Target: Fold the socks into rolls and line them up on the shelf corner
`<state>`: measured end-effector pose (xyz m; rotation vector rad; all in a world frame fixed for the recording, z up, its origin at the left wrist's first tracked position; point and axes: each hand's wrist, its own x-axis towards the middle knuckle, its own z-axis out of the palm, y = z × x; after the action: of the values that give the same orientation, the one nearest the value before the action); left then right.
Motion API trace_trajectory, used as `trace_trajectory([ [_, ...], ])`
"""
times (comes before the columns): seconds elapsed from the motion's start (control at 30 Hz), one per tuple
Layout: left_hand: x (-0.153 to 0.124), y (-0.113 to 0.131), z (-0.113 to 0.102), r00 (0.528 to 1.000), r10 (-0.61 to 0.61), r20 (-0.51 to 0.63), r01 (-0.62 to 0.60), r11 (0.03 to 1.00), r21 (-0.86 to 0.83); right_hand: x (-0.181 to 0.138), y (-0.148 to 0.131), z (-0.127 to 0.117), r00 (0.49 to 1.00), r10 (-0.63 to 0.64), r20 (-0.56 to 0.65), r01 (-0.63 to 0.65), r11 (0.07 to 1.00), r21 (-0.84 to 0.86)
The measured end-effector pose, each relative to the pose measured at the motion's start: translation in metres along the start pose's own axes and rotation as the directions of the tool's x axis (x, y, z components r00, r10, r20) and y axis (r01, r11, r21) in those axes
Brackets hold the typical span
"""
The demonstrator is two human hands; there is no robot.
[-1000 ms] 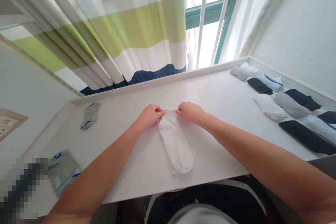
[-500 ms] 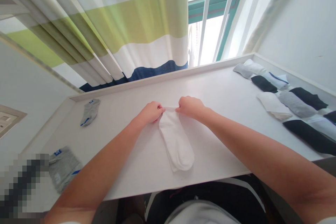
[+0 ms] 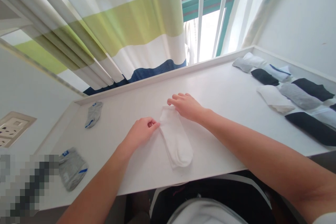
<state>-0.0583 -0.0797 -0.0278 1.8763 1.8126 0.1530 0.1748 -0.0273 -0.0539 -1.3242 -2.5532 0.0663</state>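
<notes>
A white sock (image 3: 175, 140) lies flat in the middle of the white table (image 3: 225, 91), its cuff pointing away from me. My right hand (image 3: 185, 105) rests on the cuff end with its fingers stretched out flat. My left hand (image 3: 141, 131) is at the sock's left edge, its fingers curled and pinched against the fabric.
At the right end of the table lie several socks in rows: white (image 3: 275, 98), grey (image 3: 298, 96) and black (image 3: 308, 127). A grey sock (image 3: 93, 113) lies at the far left, another grey one (image 3: 72, 168) at the near left. A striped curtain (image 3: 126, 31) and a window are behind the table.
My right hand has let go of the cuff and spread flat on it. My left hand has slid down along the sock's left edge, nearer to me.
</notes>
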Motion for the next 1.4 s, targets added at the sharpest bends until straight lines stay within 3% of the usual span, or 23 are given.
trace_trajectory([
  [0.13, 0.002, -0.004, 0.013, 0.997, -0.024, -0.068, 0.017, 0.996, -0.088, -0.001, -0.001, -0.004, 0.996, -0.059, 0.06, 0.059, 0.998, 0.007],
  [0.27, 0.007, -0.011, 0.018, 0.991, 0.022, -0.134, -0.041, 0.989, -0.139, -0.004, -0.003, -0.007, 0.997, -0.046, 0.067, 0.047, 0.999, -0.005],
  [0.4, 0.004, -0.016, 0.016, 0.991, 0.08, -0.106, -0.098, 0.98, -0.174, -0.005, -0.006, -0.009, 0.997, -0.032, 0.072, 0.034, 0.999, -0.022],
  [0.6, 0.005, -0.018, 0.012, 0.998, 0.059, -0.029, -0.062, 0.99, -0.129, -0.005, -0.008, -0.009, 0.995, -0.01, 0.099, 0.015, 0.998, -0.057],
  [0.77, 0.001, -0.015, 0.014, 0.991, 0.113, -0.068, -0.118, 0.99, -0.078, -0.008, -0.009, -0.009, 0.992, -0.045, 0.114, 0.056, 0.994, -0.095],
  [0.93, -0.006, -0.019, 0.011, 0.93, 0.307, -0.202, -0.329, 0.941, -0.084, -0.01, -0.008, -0.01, 0.99, -0.054, 0.13, 0.066, 0.994, -0.088],
  [1.07, -0.008, -0.022, 0.008, 0.837, 0.546, -0.035, -0.547, 0.836, -0.033, -0.01, -0.008, -0.01, 0.99, -0.058, 0.129, 0.069, 0.994, -0.081],
  [1.2, -0.006, -0.023, 0.011, 0.806, 0.592, 0.022, -0.591, 0.806, -0.037, -0.011, -0.008, -0.011, 0.99, -0.044, 0.136, 0.055, 0.996, -0.073],
  [1.4, -0.004, -0.025, 0.01, 0.807, 0.591, 0.015, -0.59, 0.807, -0.036, -0.012, -0.008, -0.012, 0.989, -0.043, 0.139, 0.051, 0.997, -0.056],
])
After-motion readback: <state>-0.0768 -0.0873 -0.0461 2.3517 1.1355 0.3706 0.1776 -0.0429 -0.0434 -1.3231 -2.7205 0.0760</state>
